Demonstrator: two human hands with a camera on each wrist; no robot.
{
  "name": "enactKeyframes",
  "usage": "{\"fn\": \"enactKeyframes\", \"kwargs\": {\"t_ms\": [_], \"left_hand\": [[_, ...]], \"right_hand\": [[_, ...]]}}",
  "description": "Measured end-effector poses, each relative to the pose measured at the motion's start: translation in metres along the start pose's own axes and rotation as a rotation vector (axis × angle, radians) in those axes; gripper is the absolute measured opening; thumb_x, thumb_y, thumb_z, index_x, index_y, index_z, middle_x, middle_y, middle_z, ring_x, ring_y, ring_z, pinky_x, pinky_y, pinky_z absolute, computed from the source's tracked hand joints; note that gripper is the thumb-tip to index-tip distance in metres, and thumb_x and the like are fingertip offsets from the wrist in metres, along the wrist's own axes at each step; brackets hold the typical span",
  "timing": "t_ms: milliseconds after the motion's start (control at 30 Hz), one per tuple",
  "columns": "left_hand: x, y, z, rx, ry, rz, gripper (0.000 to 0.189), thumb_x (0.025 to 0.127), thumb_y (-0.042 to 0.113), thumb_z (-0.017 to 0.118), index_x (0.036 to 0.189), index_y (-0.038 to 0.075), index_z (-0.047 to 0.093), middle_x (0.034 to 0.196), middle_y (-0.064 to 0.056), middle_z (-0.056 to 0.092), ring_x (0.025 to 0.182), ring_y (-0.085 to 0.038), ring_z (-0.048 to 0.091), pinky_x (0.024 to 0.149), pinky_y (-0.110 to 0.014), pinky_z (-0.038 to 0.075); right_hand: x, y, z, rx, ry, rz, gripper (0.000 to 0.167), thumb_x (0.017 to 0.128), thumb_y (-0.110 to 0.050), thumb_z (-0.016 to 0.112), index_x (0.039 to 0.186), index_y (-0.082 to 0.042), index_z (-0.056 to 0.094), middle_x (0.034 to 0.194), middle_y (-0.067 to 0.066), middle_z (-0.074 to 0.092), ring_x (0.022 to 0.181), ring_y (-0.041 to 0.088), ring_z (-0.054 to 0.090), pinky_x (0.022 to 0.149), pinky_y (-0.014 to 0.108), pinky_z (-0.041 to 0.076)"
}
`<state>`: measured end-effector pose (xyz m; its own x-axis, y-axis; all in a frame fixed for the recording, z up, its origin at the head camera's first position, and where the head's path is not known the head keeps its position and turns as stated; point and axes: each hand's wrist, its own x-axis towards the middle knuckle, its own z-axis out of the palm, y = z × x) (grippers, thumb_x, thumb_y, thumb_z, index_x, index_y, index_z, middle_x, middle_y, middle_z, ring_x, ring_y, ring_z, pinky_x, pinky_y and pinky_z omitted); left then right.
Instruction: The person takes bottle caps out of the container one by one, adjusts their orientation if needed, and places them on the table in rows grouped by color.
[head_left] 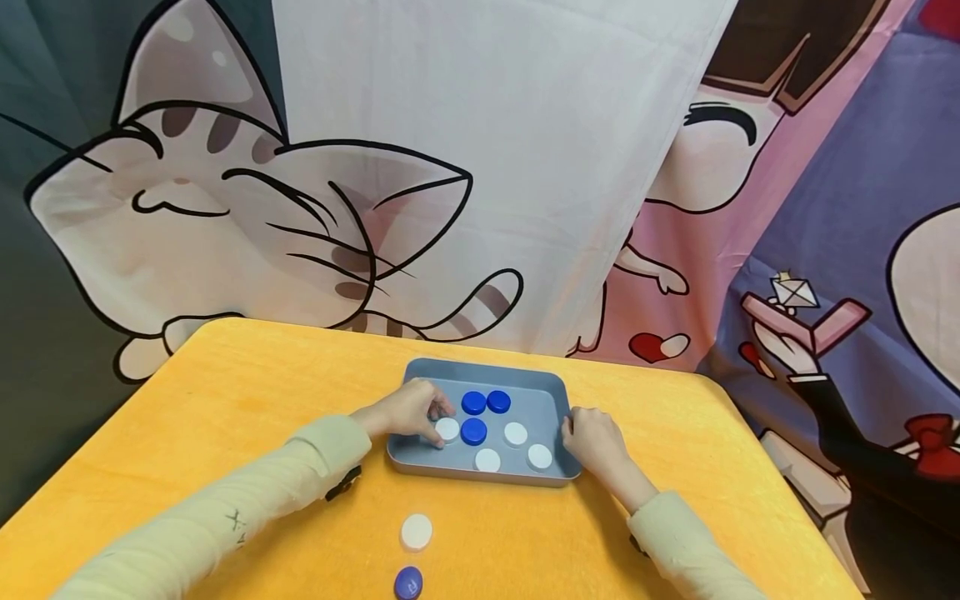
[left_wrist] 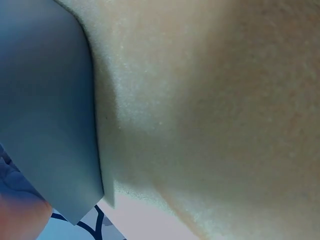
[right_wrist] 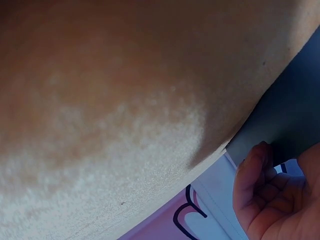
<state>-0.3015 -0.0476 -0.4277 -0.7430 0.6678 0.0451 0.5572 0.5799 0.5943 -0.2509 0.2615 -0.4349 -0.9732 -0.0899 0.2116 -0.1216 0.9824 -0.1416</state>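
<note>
On the table stands a shallow grey-blue tray (head_left: 442, 471) holding three blue bottle caps (head_left: 473, 431) and several white ones. My left hand (head_left: 408, 408) reaches over the tray's left wall, thumb and fingers around a white bottle cap (head_left: 447, 429) inside. In the left wrist view, skin and the grey tray (left_wrist: 45, 100) fill most of the picture, and the cap is hidden. At the tray's right end my right hand (head_left: 596, 437) grips the rim with curled fingers. The right wrist view shows the curled fingers (right_wrist: 247, 182) against the tray's wall (right_wrist: 285, 120).
In front of the tray, a loose white cap (head_left: 416, 532) and a blue cap (head_left: 408, 582) lie on the yellow table (head_left: 300, 367). A curtain (head_left: 480, 100) with cartoon figures hangs behind the table's far edge.
</note>
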Motion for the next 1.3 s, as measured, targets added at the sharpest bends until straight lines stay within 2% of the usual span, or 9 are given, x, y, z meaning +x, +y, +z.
{"fn": "enactKeyframes", "kwargs": {"t_ms": [433, 833, 1300], "left_hand": [[0.0001, 0.0029, 0.0027, 0.031, 0.015, -0.027, 0.038, 0.063, 0.018, 0.090, 0.096, 0.005, 0.074, 0.092, -0.003, 0.073, 0.076, -0.009, 0.060, 0.070, -0.018, 0.051], [0.0006, 0.0006, 0.0052, 0.043, 0.022, 0.005, 0.037, 0.065, 0.019, 0.089, 0.095, 0.006, 0.074, 0.086, 0.000, 0.071, 0.072, -0.006, 0.056, 0.066, -0.016, 0.047], [-0.0007, 0.0033, 0.0040, 0.052, 0.040, 0.026, 0.038, 0.065, 0.018, 0.088, 0.097, 0.003, 0.073, 0.088, -0.005, 0.072, 0.070, -0.007, 0.057, 0.063, -0.015, 0.047]], "right_hand": [[-0.0001, -0.0010, -0.0008, 0.004, 0.000, 0.007, 0.025, 0.088, -0.012, 0.061, 0.065, -0.002, 0.059, 0.052, 0.006, 0.050, 0.047, 0.018, 0.046, 0.045, 0.030, 0.038], [0.0002, -0.0003, 0.0002, -0.004, 0.007, 0.001, 0.026, 0.088, -0.013, 0.061, 0.065, -0.002, 0.058, 0.052, 0.007, 0.051, 0.046, 0.019, 0.047, 0.044, 0.031, 0.039], [-0.0001, -0.0011, -0.0015, -0.007, -0.016, 0.010, 0.024, 0.088, -0.013, 0.061, 0.067, -0.001, 0.060, 0.052, 0.006, 0.050, 0.046, 0.017, 0.046, 0.045, 0.028, 0.038]]}}
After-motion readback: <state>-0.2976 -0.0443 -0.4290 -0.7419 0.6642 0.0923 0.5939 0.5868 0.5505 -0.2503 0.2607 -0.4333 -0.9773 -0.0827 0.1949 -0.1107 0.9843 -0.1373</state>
